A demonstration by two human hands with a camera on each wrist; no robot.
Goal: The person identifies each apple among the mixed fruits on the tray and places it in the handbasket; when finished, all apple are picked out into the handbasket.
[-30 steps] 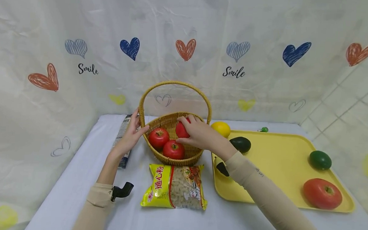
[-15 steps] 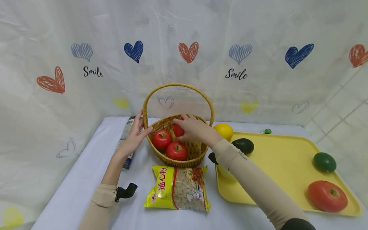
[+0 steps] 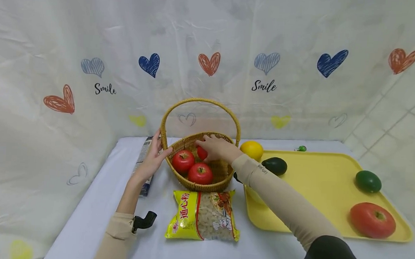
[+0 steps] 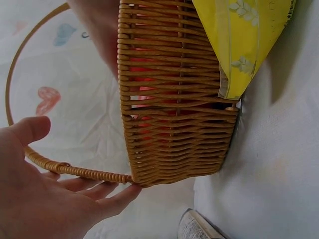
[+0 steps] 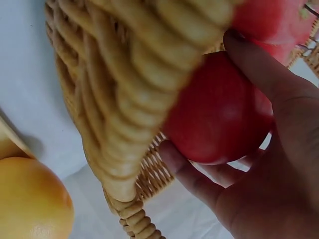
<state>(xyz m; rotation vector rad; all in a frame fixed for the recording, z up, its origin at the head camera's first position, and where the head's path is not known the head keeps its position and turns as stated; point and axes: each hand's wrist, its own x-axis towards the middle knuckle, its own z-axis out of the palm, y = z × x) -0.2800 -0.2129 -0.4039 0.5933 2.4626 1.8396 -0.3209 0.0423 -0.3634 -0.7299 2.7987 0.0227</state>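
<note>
Gripping hand: right hand (image 3: 218, 148), fingers and thumb curled round an apple (image 5: 219, 109) inside the basket (image 3: 205, 187), beside two other apples (image 3: 183, 161)
Left hand (image 3: 152, 160): thumb and fingers apart, touching the basket's left side by the handle (image 3: 202, 100)
Pasta bag (image 3: 203, 216): near side of basket

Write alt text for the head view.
A person's right hand grips a round red fruit inside a round tan wicker basket holding two more red fruits; the left hand touches the basket's left side. A yellow plastic pasta bag lies in front, a rectangular yellow tray to the right.
</note>
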